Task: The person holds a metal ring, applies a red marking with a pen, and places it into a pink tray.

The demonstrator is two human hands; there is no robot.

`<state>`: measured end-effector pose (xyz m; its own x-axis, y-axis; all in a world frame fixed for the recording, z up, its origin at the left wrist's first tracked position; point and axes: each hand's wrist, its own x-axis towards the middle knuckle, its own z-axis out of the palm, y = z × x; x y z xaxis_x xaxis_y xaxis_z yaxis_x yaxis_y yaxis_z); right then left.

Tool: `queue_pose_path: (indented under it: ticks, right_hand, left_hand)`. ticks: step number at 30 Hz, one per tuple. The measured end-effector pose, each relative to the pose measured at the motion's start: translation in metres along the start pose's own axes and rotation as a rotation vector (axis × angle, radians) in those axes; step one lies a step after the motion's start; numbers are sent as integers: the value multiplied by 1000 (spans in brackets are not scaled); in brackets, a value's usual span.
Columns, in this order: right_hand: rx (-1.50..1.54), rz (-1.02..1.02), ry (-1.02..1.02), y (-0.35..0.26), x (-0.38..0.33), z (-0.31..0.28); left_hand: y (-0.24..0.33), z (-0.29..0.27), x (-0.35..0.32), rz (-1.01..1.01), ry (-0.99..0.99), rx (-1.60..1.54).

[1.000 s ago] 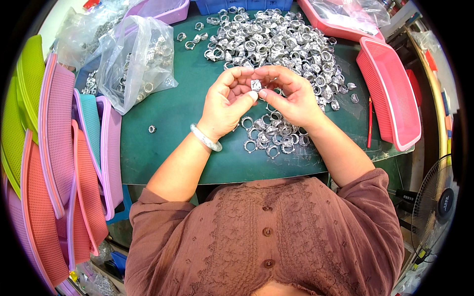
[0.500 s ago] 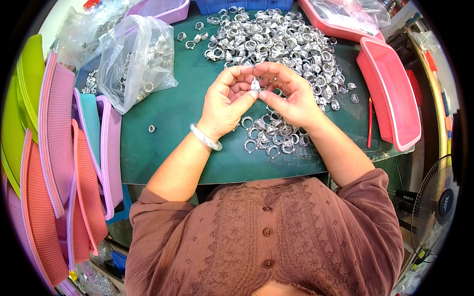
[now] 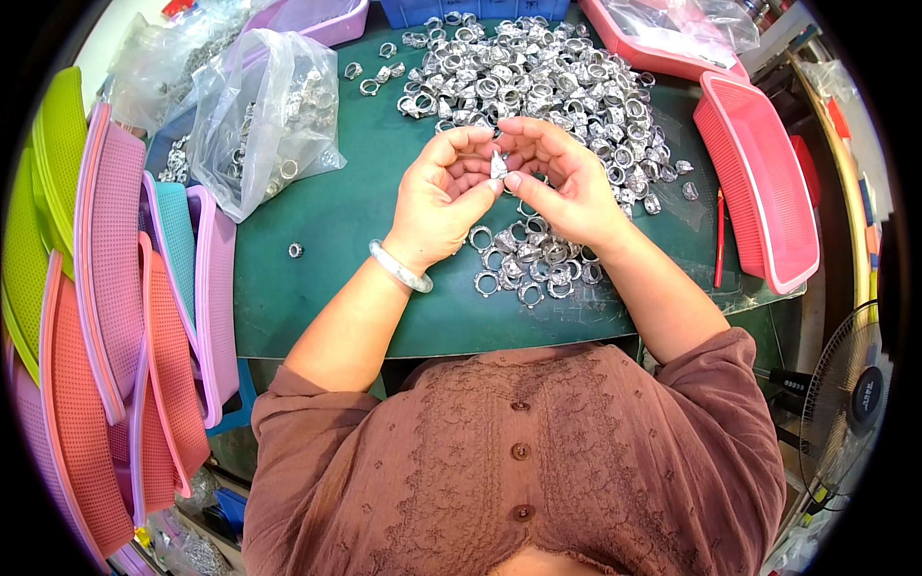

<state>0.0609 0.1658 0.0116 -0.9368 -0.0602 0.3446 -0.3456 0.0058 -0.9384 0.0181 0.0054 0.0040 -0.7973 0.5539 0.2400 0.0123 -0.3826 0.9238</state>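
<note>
Between the fingertips of both hands is a silvery metal ring (image 3: 498,167), held up over the table. My left hand (image 3: 440,192), with a pale bangle (image 3: 400,268) at its wrist, pinches it from the left. From the other side my right hand (image 3: 569,192) closes thumb and fingers on the same ring; part of it is hidden by the fingertips. Beyond the hands spreads a large heap of silvery rings (image 3: 538,77). A smaller group of rings (image 3: 538,259) lies nearer, below my right hand.
A lone ring (image 3: 296,251) lies on the green tabletop (image 3: 317,298) at left. Clear plastic bags (image 3: 269,125) of rings stand behind it. Stacked coloured baskets (image 3: 115,259) line the left edge. At right are a pink basket (image 3: 759,182), a red pencil-like stick (image 3: 719,240) and a fan (image 3: 855,403).
The ring has turned slightly between my fingertips, and my fingers have shifted a little. Both arms and the heaps stay where they were.
</note>
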Motion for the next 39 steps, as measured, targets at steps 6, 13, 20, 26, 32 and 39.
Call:
queue_pose_path:
  ticks: [6, 13, 20, 26, 32, 39]
  right_hand:
    - [23, 9, -9, 0, 0, 0]
    - [17, 5, -26, -2, 0, 1]
    - [8, -19, -29, -1, 1, 0]
    - [13, -28, -20, 1, 1, 1]
    - [-43, -72, 22, 2, 0, 1]
    - [-236, -186, 31, -1, 1, 3]
  left_hand:
    - [3, -2, 0, 20, -5, 150]
    - [0, -1, 0, 71, 16, 203]
    - [1, -1, 0, 91, 1, 234]
    - [2, -2, 0, 85, -14, 260]
    - [0, -1, 1, 89, -7, 86]
    - [-4, -5, 3, -29, -31, -55]
